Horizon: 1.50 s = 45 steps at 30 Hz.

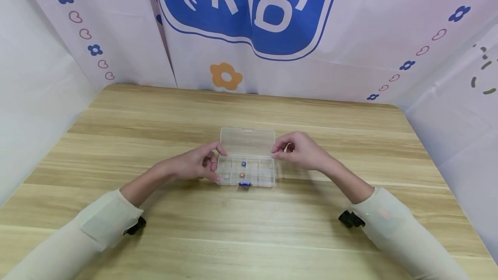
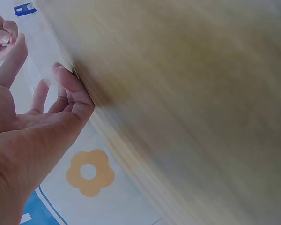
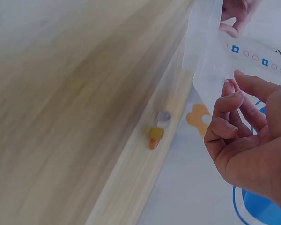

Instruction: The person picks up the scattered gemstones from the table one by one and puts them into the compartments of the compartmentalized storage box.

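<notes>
A clear plastic compartment box (image 1: 253, 172) lies on the table with its clear lid (image 1: 247, 141) raised at the back and a blue latch (image 1: 244, 184) in front. Inside are a blue bead (image 1: 244, 163), an orange bead (image 1: 242, 175) and a pale bead (image 1: 227, 176). My left hand (image 1: 196, 162) holds the box's left end, thumb by the front corner and forefinger by the hinge. At the right end, my right hand (image 1: 301, 150) has its curled fingers and thumb beside the lid's lower edge; whether something small is between the fingertips cannot be made out.
On the wooden table (image 1: 249, 237), small purplish (image 3: 164, 116) and yellow-orange (image 3: 155, 136) pieces lie close together in the right wrist view. A printed curtain (image 1: 311, 77) hangs behind the table's back edge. Black wrist devices (image 1: 351, 218) hang at both sleeves.
</notes>
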{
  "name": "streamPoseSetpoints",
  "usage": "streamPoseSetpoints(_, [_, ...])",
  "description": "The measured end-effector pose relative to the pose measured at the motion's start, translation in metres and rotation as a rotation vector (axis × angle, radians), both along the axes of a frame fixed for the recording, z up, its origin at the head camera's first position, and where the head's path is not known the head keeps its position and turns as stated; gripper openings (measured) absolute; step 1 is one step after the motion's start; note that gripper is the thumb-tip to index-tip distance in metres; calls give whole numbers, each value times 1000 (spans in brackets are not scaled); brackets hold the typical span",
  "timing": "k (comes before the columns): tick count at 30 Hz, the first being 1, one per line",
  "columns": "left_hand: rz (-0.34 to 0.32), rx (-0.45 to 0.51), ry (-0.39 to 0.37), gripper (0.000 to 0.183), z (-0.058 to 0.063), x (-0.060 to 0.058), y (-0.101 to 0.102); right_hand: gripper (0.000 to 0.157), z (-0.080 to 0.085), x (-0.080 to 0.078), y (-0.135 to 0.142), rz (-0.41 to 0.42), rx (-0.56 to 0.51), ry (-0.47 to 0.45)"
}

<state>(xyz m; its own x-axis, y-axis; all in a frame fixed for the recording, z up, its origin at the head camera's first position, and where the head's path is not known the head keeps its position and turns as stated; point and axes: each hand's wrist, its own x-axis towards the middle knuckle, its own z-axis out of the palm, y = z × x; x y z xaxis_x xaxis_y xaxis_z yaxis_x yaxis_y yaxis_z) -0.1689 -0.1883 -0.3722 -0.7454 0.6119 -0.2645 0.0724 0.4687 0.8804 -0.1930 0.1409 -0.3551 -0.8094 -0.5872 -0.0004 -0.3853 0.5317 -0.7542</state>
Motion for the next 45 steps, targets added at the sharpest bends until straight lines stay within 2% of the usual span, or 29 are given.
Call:
streamPoseSetpoints(9, [6, 0, 2, 60, -1, 0, 0, 4, -6, -5, 22, -60, 24, -18])
streamPoseSetpoints(18, [-1, 7, 16, 62, -3, -1, -2, 5, -9, -9, 38, -84, 60, 13])
streamPoseSetpoints(25, [-10, 11, 27, 61, -2, -1, -2, 7, -10, -12, 46, -112, 87, -3])
streamPoseSetpoints(33, [-24, 16, 45, 61, -4, -1, -3, 8, -12, -14, 53, -117, 146, -41])
streamPoseSetpoints(45, [-18, 6, 45, 60, -4, -1, -3, 4, -15, -17, 54, -100, 225, -49])
